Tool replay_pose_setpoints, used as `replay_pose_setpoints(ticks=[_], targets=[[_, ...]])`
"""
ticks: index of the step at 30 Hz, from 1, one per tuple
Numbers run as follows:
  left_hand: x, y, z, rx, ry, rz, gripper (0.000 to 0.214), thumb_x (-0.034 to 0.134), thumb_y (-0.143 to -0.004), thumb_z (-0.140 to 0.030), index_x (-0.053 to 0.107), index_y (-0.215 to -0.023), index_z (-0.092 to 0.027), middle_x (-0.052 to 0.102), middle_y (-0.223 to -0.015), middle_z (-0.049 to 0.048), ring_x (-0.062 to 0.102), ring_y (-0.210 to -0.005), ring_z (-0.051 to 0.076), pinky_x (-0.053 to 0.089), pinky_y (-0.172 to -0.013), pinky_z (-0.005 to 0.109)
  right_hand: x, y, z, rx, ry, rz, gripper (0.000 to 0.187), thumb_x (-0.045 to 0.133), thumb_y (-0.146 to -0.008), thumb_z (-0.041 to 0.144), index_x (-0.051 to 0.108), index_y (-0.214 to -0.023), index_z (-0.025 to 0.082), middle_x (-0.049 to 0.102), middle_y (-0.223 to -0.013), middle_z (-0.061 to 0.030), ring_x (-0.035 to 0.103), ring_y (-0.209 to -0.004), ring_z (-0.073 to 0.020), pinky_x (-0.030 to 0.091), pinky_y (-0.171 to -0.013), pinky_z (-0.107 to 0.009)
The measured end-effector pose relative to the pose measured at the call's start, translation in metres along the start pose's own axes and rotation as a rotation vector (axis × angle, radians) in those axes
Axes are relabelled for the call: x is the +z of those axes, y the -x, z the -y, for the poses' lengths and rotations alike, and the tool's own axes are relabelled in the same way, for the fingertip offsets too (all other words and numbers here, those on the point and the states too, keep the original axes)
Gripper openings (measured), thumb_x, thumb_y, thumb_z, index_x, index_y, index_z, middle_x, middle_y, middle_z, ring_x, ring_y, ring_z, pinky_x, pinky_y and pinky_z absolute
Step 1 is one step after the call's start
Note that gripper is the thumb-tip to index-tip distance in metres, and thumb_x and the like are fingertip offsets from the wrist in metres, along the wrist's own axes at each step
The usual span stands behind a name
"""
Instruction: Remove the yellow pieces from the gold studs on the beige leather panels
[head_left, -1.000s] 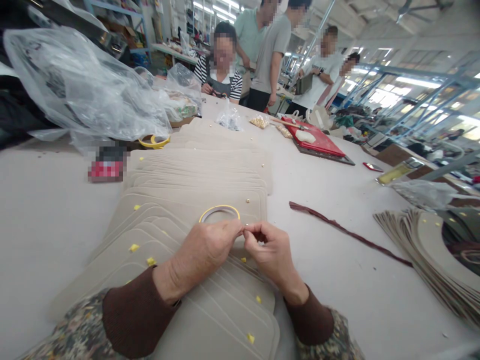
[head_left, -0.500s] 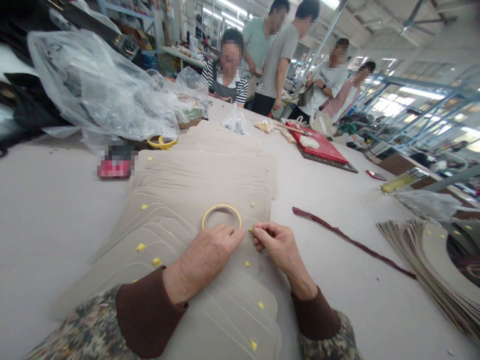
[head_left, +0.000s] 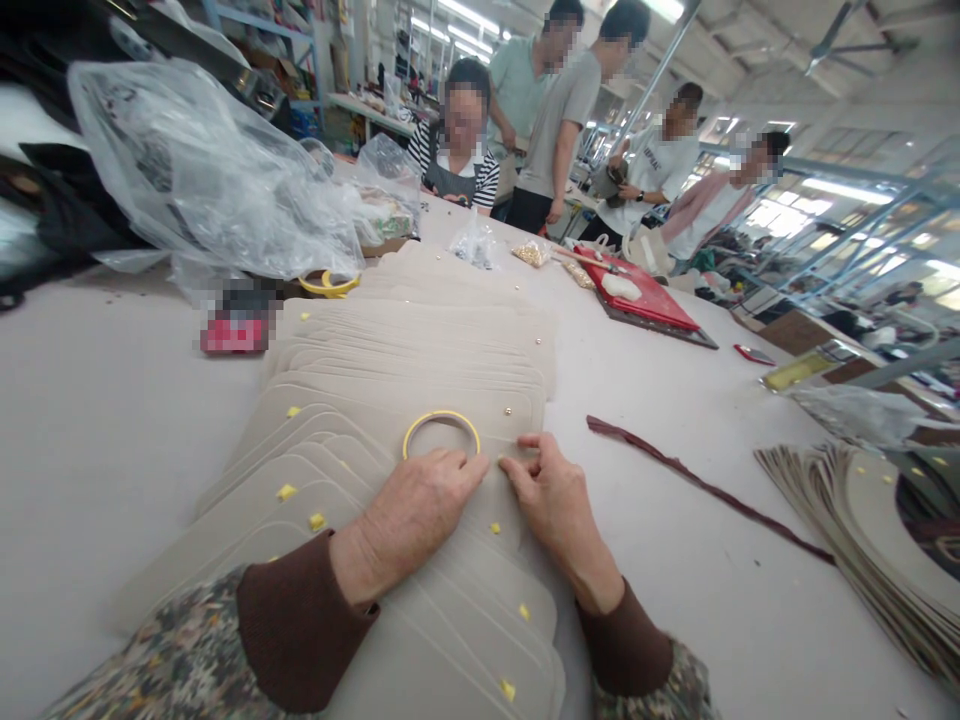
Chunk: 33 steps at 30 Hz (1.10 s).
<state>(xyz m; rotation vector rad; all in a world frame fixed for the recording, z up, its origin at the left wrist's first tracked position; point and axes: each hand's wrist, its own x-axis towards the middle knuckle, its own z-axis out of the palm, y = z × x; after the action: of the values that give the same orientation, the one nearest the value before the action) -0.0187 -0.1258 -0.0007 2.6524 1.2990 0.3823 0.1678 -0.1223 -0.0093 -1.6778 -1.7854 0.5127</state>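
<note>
My left hand (head_left: 416, 515) is closed on a roll of yellow tape (head_left: 441, 414), which stands over overlapping beige panels (head_left: 409, 375). My right hand (head_left: 553, 510) is just right of it, its thumb tip pressed on a panel and its index finger lifted apart. A speck of yellow shows by that thumb; the rest is covered. Small yellow tape pieces (head_left: 316, 521) stick to several panels on the left and right sides. A small metal stud (head_left: 508, 411) sits on the panel above my right hand.
A dark red strip (head_left: 705, 485) and a fanned stack of beige pieces (head_left: 817, 480) lie at right. Clear plastic bags (head_left: 217, 170) crowd the back left, near another yellow tape roll (head_left: 330, 285). A red folder (head_left: 637, 285) lies farther back. Several people stand or sit behind the table.
My right hand's pinch has opened: the index finger has lifted away, while the thumb now presses on the panel where the yellow bit was held. My left hand stays on the tape roll.
</note>
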Motion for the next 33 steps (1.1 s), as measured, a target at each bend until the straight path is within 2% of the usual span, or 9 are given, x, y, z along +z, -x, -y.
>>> replay_pose_setpoints(ticks=[3,7,10,15,23,26,28,30,33], targets=[[0.001,0.0,0.001,-0.004,-0.006,0.005,0.013,0.042,-0.092,-0.01,0.05,-0.092,-0.02,0.062,-0.08,0.002,0.061,-0.076,0.02,0.05,-0.066,0.031,-0.004,0.006,-0.006,0.058,-0.134,0.024,0.014,0.057,-0.087,0.03,0.06,-0.093,0.018,0.065,-0.06,0.0013,0.063,-0.053,-0.0153,0.047,-0.054,-0.025],[0.0,-0.001,0.001,-0.024,-0.007,0.017,0.013,0.042,-0.092,-0.01,0.051,-0.093,-0.02,0.063,-0.08,0.0018,0.062,-0.075,0.019,0.05,-0.066,0.03,-0.003,0.012,-0.004,-0.116,-0.029,-0.001,0.013,0.057,-0.087,0.025,0.067,-0.082,0.018,0.072,-0.076,-0.0047,0.067,-0.068,-0.0168,0.049,-0.066,-0.026],[-0.003,-0.002,-0.001,-0.038,-0.003,0.038,0.013,0.042,-0.092,-0.01,0.051,-0.093,-0.02,0.063,-0.082,0.0024,0.062,-0.077,0.019,0.051,-0.067,0.03,0.003,0.01,0.001,-0.194,0.077,-0.056,0.016,0.055,-0.087,0.023,0.069,-0.081,0.017,0.073,-0.078,-0.0064,0.067,-0.07,-0.0177,0.047,-0.068,-0.027],[-0.006,-0.003,-0.003,-0.043,-0.02,0.067,0.014,0.042,-0.092,-0.01,0.052,-0.091,-0.019,0.063,-0.081,0.0027,0.062,-0.077,0.02,0.05,-0.067,0.03,0.01,0.0,0.008,-0.039,0.156,-0.077,0.017,0.057,-0.083,0.025,0.065,-0.069,0.019,0.066,-0.06,-0.0008,0.061,-0.054,-0.0151,0.042,-0.058,-0.025],[0.001,0.0,0.001,0.023,-0.004,-0.004,0.01,0.042,-0.094,-0.015,0.051,-0.091,-0.02,0.062,-0.079,0.0009,0.061,-0.074,0.019,0.047,-0.065,0.03,0.007,-0.006,0.006,0.143,0.029,-0.015,0.007,0.06,-0.078,0.025,0.062,-0.078,0.019,0.056,-0.054,0.0048,0.054,-0.052,-0.0136,0.038,-0.053,-0.024],[0.0,-0.001,0.001,0.033,-0.012,0.004,0.01,0.043,-0.094,-0.015,0.051,-0.09,-0.019,0.063,-0.08,0.0012,0.061,-0.074,0.018,0.046,-0.064,0.028,-0.007,0.001,-0.001,0.121,-0.17,0.148,0.017,0.063,-0.079,0.03,0.065,-0.089,0.017,0.058,-0.058,0.0042,0.053,-0.052,-0.0126,0.039,-0.051,-0.023],[-0.001,-0.001,0.001,0.036,-0.01,0.026,0.01,0.044,-0.093,-0.015,0.051,-0.09,-0.02,0.064,-0.081,0.0013,0.061,-0.074,0.018,0.046,-0.064,0.028,-0.018,0.007,-0.005,0.016,-0.253,0.361,0.013,0.062,-0.08,0.026,0.068,-0.088,0.017,0.063,-0.065,0.0017,0.055,-0.057,-0.0124,0.043,-0.055,-0.023],[-0.001,-0.002,0.002,0.033,-0.01,0.034,0.01,0.044,-0.094,-0.016,0.051,-0.09,-0.02,0.065,-0.082,0.0015,0.062,-0.076,0.019,0.046,-0.064,0.028,-0.027,0.013,-0.007,-0.124,-0.242,0.507,0.013,0.059,-0.079,0.015,0.071,-0.082,0.018,0.067,-0.074,-0.0006,0.06,-0.066,-0.0132,0.047,-0.064,-0.024],[0.001,-0.002,0.002,0.03,-0.012,0.028,0.009,0.044,-0.094,-0.017,0.051,-0.089,-0.02,0.065,-0.081,0.0016,0.062,-0.076,0.019,0.045,-0.065,0.029,-0.032,0.019,-0.004,-0.244,-0.157,0.535,0.026,0.055,-0.075,0.004,0.074,-0.082,0.019,0.07,-0.081,-0.0019,0.063,-0.076,-0.014,0.048,-0.074,-0.025]])
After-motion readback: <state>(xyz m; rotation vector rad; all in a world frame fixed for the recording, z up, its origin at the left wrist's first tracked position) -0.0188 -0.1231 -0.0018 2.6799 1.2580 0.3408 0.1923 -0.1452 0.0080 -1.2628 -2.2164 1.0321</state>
